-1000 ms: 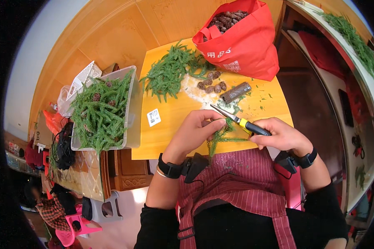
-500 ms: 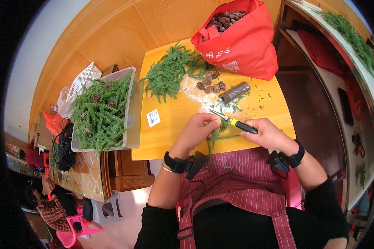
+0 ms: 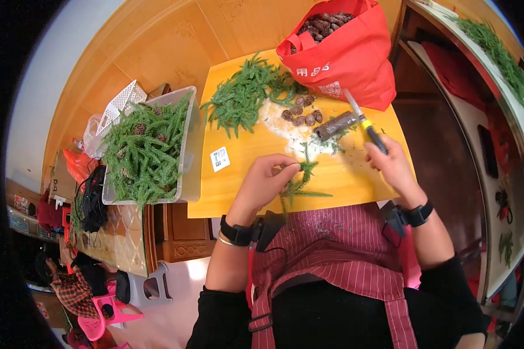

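Note:
Near the front edge of the yellow board my left hand (image 3: 272,175) is closed, pinching a green artificial pine sprig (image 3: 303,187) between thumb and fingers. The sprig's branches spread out beside my fingertips. My right hand (image 3: 392,166) is wrapped round the black-and-yellow handle of a knife (image 3: 369,127). Its silver blade points up and away from me, past the end of a dark brown wrapped cylinder (image 3: 336,126) and apart from the sprig. Several small pine cones (image 3: 300,113) lie just beyond the cylinder, next to whitish crumbs and green clippings (image 3: 308,141).
A pile of green sprigs (image 3: 241,96) lies at the board's back left. Behind the cones stands a red bag (image 3: 346,64) full of pine cones. To the left is a clear plastic bin (image 3: 186,139) heaped with greenery. A white label (image 3: 219,158) lies on the yellow board (image 3: 239,192).
My right hand has lifted the knife away from the sprig, rightward and farther from me; its blade now points upward. My left hand keeps its pinch on the sprig, slightly shifted left.

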A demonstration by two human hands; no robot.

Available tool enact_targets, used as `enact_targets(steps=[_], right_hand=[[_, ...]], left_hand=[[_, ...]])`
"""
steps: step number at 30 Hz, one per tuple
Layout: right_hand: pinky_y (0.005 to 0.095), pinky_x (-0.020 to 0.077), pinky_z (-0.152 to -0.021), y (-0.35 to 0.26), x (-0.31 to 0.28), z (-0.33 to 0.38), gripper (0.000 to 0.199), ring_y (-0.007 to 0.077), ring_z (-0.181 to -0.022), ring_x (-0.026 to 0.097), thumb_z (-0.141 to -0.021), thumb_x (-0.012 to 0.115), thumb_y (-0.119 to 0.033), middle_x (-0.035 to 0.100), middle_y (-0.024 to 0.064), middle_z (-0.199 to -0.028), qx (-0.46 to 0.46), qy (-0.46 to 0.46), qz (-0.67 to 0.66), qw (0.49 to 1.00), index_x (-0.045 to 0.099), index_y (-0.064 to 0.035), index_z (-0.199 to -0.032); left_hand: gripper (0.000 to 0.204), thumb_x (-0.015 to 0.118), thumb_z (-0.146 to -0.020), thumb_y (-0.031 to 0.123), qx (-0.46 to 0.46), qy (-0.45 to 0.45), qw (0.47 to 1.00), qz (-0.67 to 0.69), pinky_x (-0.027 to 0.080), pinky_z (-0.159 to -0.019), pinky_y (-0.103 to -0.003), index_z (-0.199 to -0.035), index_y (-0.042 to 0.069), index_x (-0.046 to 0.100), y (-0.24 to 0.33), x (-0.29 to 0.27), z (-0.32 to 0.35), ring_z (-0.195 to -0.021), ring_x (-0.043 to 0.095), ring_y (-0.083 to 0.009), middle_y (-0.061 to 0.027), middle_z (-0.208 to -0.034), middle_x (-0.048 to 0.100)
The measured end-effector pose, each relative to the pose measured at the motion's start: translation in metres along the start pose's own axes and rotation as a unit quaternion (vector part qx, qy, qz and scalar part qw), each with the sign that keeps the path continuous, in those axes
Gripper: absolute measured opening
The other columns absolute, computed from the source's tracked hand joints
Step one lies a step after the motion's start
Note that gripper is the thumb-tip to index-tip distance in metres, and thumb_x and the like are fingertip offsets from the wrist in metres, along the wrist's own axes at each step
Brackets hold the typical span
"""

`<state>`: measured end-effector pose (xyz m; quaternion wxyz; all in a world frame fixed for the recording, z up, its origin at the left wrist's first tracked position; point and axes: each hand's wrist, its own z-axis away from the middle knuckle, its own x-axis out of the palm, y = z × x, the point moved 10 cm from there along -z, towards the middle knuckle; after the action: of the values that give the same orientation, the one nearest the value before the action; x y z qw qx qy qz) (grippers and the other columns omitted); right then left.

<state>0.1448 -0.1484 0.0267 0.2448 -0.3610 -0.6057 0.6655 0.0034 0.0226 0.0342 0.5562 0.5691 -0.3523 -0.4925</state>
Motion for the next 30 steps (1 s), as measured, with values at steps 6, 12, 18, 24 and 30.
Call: enact_targets(steps=[6, 12, 18, 24, 30], right_hand=[[0.0371, 0.0427, -0.061, -0.005, 0.007, 0.009, 0.026, 0.0342, -0.062, 0.05, -0.072, 0.066, -0.024, 0.055, 0.0146, -0.067, -0.142, -0.13, 0.403, 0.895, 0.056, -0.0012, -0.077], [0.0383, 0.0412, -0.075, 0.01, -0.003, 0.018, 0.025, 0.0336, -0.084, 0.05, -0.07, 0.067, -0.022, 0.056, 0.0173, -0.075, -0.153, -0.108, 0.417, 0.889, 0.056, -0.0002, -0.078], [0.0368, 0.0408, -0.08, -0.011, -0.019, 0.018, 0.031, 0.0336, -0.092, 0.05, -0.063, 0.07, -0.015, 0.057, 0.0172, -0.09, -0.147, -0.044, 0.36, 0.92, 0.056, -0.0003, -0.087], [0.0468, 0.0297, -0.096, -0.147, 0.041, 0.081, 0.07, 0.0327, -0.118, 0.035, -0.052, 0.075, -0.017, 0.041, 0.0108, -0.126, -0.449, 0.005, 0.386, 0.806, 0.049, -0.0128, -0.116], [0.0446, 0.0295, -0.095, -0.139, 0.061, 0.066, 0.076, 0.0277, -0.111, 0.043, -0.046, 0.075, -0.011, 0.049, 0.0083, -0.113, -0.41, -0.023, 0.391, 0.824, 0.048, -0.0119, -0.118]], left_hand=[[0.015, 0.055, -0.086, 0.015, 0.001, 0.019, 0.993, 0.116, 0.034, -0.05, -0.015, -0.094, 0.003, 0.059, 0.014, -0.007, 0.013, -0.059, 0.044, -0.0001, 0.0059, -0.073, 0.054], [0.014, 0.053, -0.087, 0.014, 0.016, -0.032, 0.977, 0.211, 0.04, -0.056, -0.017, -0.097, 0.004, 0.054, 0.011, 0.003, 0.009, -0.072, 0.053, -0.006, -0.0005, -0.087, 0.059], [0.012, 0.05, -0.089, 0.015, -0.006, -0.127, 0.917, 0.379, 0.045, -0.073, -0.025, -0.098, 0.006, 0.052, 0.026, 0.04, 0.003, -0.079, 0.055, -0.0096, -0.0015, -0.086, 0.057], [0.013, 0.053, -0.087, 0.012, 0.016, -0.112, 0.896, 0.43, 0.044, -0.077, -0.026, -0.098, 0.006, 0.052, 0.023, 0.053, 0.003, -0.083, 0.055, -0.0111, -0.0023, -0.088, 0.058], [0.017, 0.056, -0.085, 0.009, 0.018, -0.118, 0.883, 0.454, 0.043, -0.079, -0.026, -0.101, 0.005, 0.054, 0.025, 0.062, 0.004, -0.085, 0.055, -0.0115, -0.0026, -0.09, 0.058]])
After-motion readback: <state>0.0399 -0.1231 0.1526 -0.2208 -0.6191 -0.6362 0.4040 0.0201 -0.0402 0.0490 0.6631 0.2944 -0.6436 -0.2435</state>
